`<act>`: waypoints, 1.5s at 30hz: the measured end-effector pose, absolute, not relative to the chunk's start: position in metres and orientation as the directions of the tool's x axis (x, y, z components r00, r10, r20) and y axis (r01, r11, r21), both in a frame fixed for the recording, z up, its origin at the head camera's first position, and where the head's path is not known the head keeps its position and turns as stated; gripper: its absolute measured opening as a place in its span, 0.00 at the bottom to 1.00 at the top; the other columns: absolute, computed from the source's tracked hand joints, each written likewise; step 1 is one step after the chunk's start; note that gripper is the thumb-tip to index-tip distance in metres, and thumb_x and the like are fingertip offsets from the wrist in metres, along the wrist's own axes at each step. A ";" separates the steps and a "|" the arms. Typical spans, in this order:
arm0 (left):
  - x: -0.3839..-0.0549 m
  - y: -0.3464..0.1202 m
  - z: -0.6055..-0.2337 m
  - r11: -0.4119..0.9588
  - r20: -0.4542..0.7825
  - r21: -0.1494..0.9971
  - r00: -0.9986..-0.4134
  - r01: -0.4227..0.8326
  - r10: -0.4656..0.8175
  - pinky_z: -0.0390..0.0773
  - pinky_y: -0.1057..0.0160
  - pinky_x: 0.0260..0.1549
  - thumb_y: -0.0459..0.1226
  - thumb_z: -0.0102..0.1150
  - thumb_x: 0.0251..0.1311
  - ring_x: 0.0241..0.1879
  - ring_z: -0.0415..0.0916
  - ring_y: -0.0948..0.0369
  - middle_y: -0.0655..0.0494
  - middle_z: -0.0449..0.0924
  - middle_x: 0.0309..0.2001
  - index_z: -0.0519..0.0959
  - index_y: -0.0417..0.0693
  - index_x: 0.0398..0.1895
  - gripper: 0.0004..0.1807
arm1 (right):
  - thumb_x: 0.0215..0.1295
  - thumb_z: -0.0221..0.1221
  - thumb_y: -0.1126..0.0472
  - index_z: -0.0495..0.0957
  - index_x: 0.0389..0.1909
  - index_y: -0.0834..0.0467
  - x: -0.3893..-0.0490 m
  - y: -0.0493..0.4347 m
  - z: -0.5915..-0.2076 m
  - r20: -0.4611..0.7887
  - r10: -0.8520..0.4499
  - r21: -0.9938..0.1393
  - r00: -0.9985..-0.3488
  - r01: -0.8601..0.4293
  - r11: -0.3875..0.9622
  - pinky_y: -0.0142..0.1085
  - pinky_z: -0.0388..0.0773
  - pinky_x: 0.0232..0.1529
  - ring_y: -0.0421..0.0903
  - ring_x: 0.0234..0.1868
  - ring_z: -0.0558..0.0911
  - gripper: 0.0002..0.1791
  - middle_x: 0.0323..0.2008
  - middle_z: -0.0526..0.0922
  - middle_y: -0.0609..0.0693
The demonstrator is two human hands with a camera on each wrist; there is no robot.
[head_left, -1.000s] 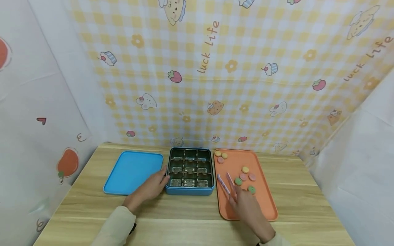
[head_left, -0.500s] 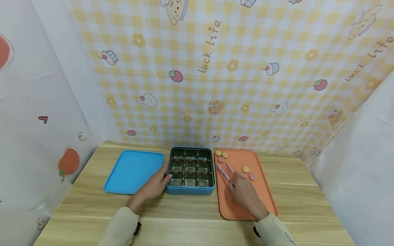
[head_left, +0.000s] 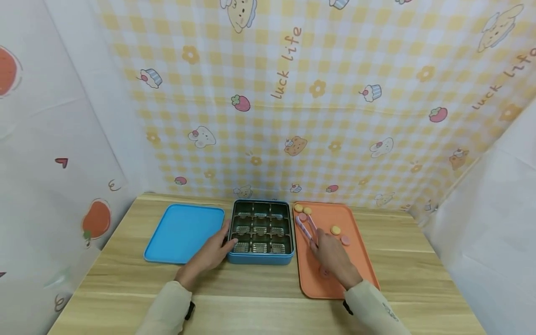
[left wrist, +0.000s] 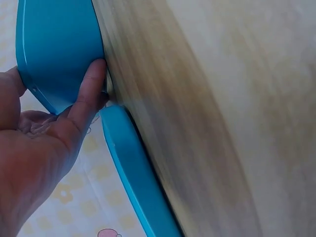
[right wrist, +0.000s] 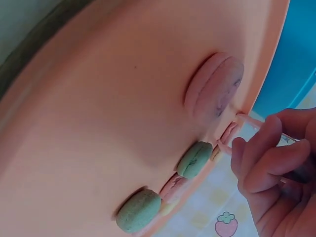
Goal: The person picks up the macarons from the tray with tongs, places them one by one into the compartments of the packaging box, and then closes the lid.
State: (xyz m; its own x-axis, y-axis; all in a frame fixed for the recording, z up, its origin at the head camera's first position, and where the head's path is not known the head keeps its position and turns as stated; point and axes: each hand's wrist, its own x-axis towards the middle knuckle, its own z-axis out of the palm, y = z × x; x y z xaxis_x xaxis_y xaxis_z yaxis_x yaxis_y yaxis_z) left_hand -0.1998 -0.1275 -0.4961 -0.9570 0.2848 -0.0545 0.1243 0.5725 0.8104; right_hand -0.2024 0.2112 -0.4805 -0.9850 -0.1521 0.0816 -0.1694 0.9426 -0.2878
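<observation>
Nearest me on the bench (head_left: pixel 234 311), in the near half of my one orange tray (head_left: pixel 308 284), sits a pink macaron (right wrist: pixel 217 84); a dropped wrist could shove it towards the left edge. Just beyond, my right hand (head_left: pixel 333 257) pinches a single pair of tongs (head_left: pixel 303 227), while my left, well apart from it, grips the near left corner of the one blue box (head_left: pixel 259 259). Pushing too hard there could slide the box, with its nine compartments, into the tray's left edge. One blue lid (head_left: pixel 182 232) lies flat to the left. Over the tray's middle my knuckles could scatter the two green macarons (right wrist: pixel 138 210) (low sweeps are risky) and the pink one between them, with a yellow macaron (head_left: pixel 335 230) and another pink beyond. Farthest, near the tray's far left corner, are two more yellows and a pink; the tongs' tips stand spread about that pink, and an off-centre squeeze could skid it into its neighbours. That makes two green, three yellow and, I think, four pink, though my right hand hides some from above.
</observation>
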 end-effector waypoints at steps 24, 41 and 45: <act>-0.203 -0.127 -0.496 0.598 -0.091 0.795 -0.954 0.103 0.285 0.58 0.40 0.69 0.41 0.49 0.75 0.75 0.49 0.41 0.36 0.45 0.77 0.40 0.37 0.79 0.40 | 0.75 0.53 0.62 0.71 0.35 0.59 -0.209 0.222 -0.478 0.057 -0.158 -0.414 -0.986 -0.168 0.895 0.30 0.58 0.14 0.41 0.12 0.65 0.07 0.14 0.67 0.49; -0.198 -0.128 -0.493 0.595 -0.093 0.797 -0.954 0.100 0.286 0.60 0.39 0.68 0.41 0.49 0.76 0.74 0.51 0.40 0.35 0.47 0.76 0.40 0.36 0.79 0.40 | 0.74 0.56 0.59 0.73 0.60 0.61 -0.215 0.201 -0.460 0.184 -0.189 -0.433 -0.965 -0.252 0.866 0.31 0.63 0.13 0.39 0.12 0.67 0.17 0.19 0.71 0.47; -0.198 -0.129 -0.494 0.592 -0.084 0.798 -0.954 0.109 0.288 0.60 0.39 0.68 0.41 0.49 0.76 0.74 0.51 0.40 0.35 0.47 0.76 0.40 0.36 0.79 0.40 | 0.75 0.55 0.59 0.74 0.52 0.60 -0.215 0.190 -0.457 0.191 -0.204 -0.448 -0.960 -0.271 0.852 0.30 0.62 0.12 0.40 0.12 0.67 0.11 0.20 0.71 0.48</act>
